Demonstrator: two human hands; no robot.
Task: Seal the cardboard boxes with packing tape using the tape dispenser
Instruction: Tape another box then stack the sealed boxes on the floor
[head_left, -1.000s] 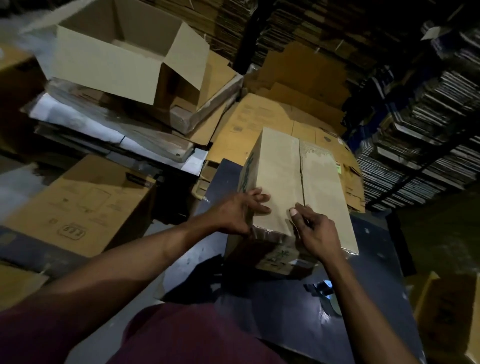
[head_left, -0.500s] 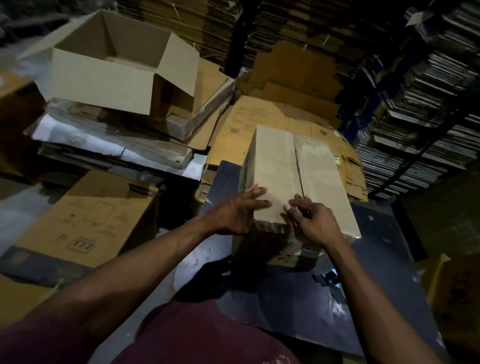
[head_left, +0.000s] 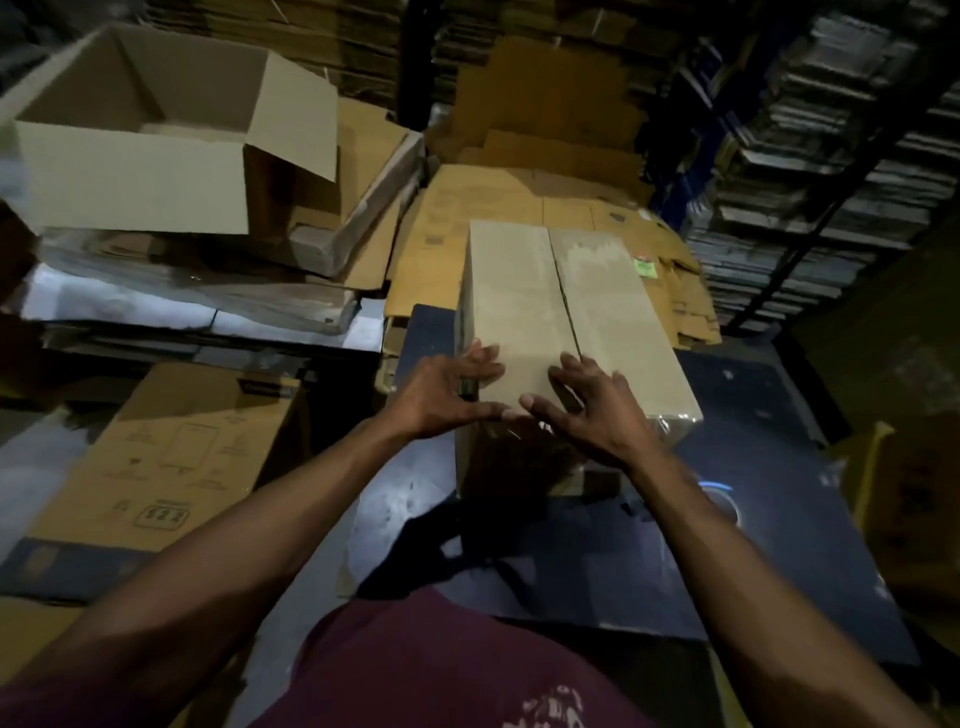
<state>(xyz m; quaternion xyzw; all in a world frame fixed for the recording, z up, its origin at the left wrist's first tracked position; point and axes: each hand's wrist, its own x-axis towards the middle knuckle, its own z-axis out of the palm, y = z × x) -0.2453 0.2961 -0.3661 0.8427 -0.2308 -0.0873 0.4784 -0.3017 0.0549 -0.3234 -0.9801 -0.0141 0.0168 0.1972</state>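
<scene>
Head view: a dark blue work surface (head_left: 769, 551) fills the middle and the 4 o'clock area, scuffed with pale specks and dimly lit. Around it the room is a cardboard store: stacks of flattened cartons (head_left: 841, 171) climb from 12 to 3 o'clock, and loose flattened sheets (head_left: 498, 218) lie just beyond the surface at 12 o'clock.

A closed cardboard box (head_left: 566, 322) stands on the surface just above centre, its two top flaps meeting along a centre seam; glossy clear tape shows on its near right corner. The left hand (head_left: 441, 395) lies at the box's near left corner, fingers spread and nearly straight on the top, thumb stretched along the near edge. The right hand (head_left: 587, 410) lies flat on the near end of the top, fingers splayed over the seam, thumb meeting the left thumb. Neither hand grips anything.

At 10 o'clock an open empty carton (head_left: 150, 140) sits on a pile of wrapped flat sheets. At 8 o'clock a closed printed carton (head_left: 171, 457) stands beside the surface. At 3 o'clock, by the right forearm, lies a blurred ring with a blue rim (head_left: 719, 493), too dim to identify.
</scene>
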